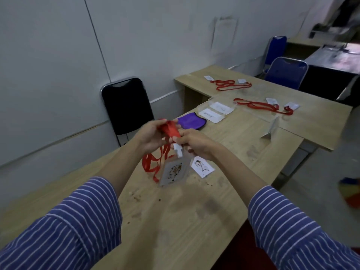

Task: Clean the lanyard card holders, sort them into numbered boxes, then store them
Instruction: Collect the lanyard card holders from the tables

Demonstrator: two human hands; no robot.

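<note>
Seen from above, two forearms in blue striped sleeves reach out over a pale wooden counter. The left hand has its grip clamped on a bunch of red lanyard ribbon, held up above the surface. The right hand pinches the same ribbon just beside the white clip, so the two hands are nearly touching. Loops of ribbon hang down to the left, and a clear card holder with a dark smudged drawing dangles below the clip, near the counter. Just to its right a paper card marked 2 lies flat. Farther away sit a purple cloth and two clear boxes labelled 1 and 2. On the far counter lie more red lanyards with holders. Dark crumbs dot the near surface.
</note>
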